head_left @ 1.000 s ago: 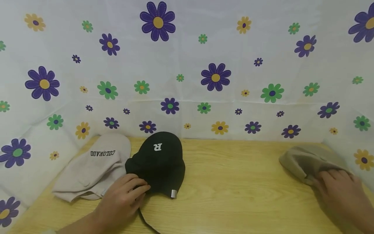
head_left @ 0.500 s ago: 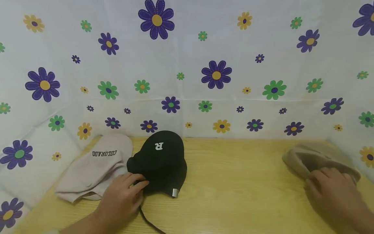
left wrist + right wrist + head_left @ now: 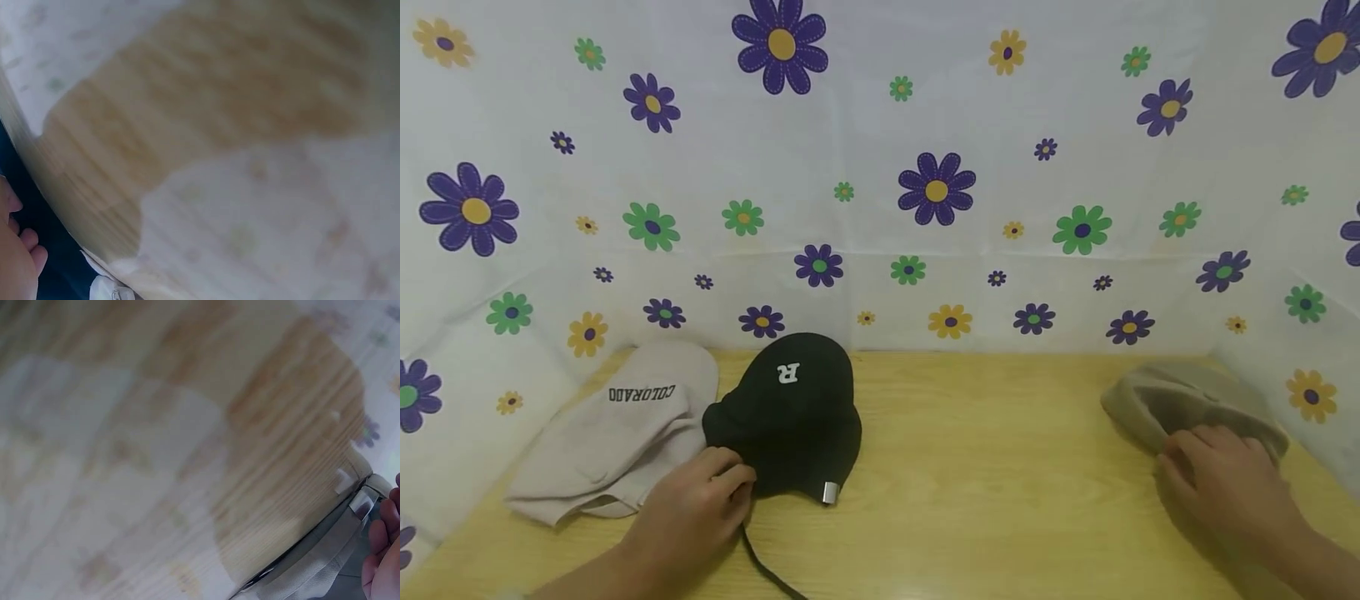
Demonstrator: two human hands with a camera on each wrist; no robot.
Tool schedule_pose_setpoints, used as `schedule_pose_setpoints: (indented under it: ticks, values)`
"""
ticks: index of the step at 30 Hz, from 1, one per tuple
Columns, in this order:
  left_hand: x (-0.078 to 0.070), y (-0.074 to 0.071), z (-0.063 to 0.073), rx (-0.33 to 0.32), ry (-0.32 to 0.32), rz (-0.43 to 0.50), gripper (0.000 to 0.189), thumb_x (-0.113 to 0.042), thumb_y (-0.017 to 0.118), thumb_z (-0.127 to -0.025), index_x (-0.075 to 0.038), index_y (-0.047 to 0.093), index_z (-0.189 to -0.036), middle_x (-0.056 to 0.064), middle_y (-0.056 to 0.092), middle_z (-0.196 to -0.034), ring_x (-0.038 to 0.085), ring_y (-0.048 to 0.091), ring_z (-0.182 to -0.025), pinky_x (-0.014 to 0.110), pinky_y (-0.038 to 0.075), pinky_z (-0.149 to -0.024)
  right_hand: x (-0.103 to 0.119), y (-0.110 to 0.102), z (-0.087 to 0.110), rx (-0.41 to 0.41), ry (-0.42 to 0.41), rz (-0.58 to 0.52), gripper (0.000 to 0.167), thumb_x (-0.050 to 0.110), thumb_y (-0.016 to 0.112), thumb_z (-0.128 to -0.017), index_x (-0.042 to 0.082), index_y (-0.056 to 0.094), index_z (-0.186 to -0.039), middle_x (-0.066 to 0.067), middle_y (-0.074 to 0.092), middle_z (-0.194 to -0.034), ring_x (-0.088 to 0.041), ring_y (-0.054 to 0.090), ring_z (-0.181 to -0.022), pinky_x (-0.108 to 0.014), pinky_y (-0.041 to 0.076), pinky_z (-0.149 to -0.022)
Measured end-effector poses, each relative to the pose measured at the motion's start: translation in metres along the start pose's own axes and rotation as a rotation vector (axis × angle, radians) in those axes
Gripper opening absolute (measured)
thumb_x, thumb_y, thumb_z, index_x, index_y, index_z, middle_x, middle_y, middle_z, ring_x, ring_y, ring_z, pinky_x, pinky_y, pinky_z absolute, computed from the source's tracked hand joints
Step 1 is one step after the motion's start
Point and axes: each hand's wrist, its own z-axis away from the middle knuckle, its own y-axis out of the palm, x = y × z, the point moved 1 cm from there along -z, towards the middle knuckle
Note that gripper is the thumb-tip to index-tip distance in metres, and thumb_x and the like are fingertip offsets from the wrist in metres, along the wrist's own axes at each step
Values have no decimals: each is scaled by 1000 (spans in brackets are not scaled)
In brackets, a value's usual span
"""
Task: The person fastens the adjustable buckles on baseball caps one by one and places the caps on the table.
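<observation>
Left hand [image 3: 694,507] on black rounded fabric cap with white R [image 3: 801,417]; right hand [image 3: 1228,479] on beige crumpled fabric cap [image 3: 1206,390].
Gripping near edges, both curled; black left of centre, beige far right on yellow wood-grain tabletop [image 3: 970,483]. Probably held there for easiest reach.

On the pale cap [image 3: 598,442] at the left, dark capital letters [image 3: 642,393] spell "COLORADO". On the black cap [image 3: 793,433] beside it stands one white capital letter [image 3: 788,372], "R". Any writing on that cap's small silver tag [image 3: 831,492] is too small to read.
</observation>
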Motion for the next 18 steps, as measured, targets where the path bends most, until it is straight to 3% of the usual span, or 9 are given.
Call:
schedule_pose_setpoints:
  ticks: [6,13,18]
  values:
    - [-5,-5,2,30,-87,-53,16,-8,77,-65,-13,71,-80,-2,59,-83,10,55,-72,29,52,-64,2,-4,1,26,31,-9,10,16,74,-79,12,68,-85,-6,69,-86,-33,62,-82,-46,39,-64]
    - [-7,-3,4,35,-218,-96,15,-9,75,-63,-15,70,-76,-3,59,-82,10,57,-69,28,51,-54,0,-6,-1,34,27,-3,9,17,74,-79,13,66,-81,-3,66,-79,-30,61,-74,-42,37,-60]
    - [-5,0,3,14,-171,-70,15,-6,73,-64,-15,70,-76,-4,57,-80,8,54,-66,25,48,-52,-2,-6,3,42,29,-2,10,17,73,-79,10,66,-83,-4,65,-78,-30,60,-73,-43,38,-61]
